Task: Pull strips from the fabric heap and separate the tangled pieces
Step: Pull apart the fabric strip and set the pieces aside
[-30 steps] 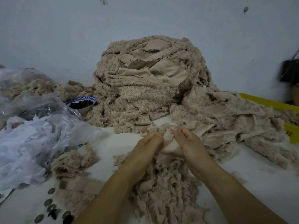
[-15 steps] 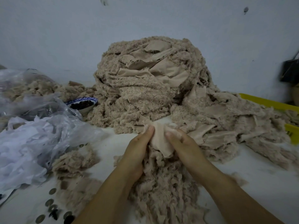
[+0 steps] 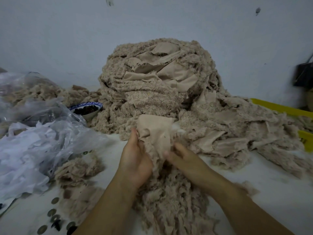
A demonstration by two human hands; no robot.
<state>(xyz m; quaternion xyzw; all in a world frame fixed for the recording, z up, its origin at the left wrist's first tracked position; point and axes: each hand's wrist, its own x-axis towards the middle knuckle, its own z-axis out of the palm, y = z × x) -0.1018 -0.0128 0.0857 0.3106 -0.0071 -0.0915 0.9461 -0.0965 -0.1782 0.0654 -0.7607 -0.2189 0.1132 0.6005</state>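
Left hand and right hand pinch a smooth-backed, fluffy beige strip — shaggy heap behind.

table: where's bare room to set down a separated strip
Biggest bare patch of white table: near right, between right hand and beige fleece heap. Smaller gap just left of left hand gripping the beige fabric strip. Crowded: clear plastic bags, round discs at left.

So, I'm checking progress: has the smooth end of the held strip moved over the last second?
Yes. The strip has unfolded upward: its smooth end went from below the blue-rimmed bowl to level with it.
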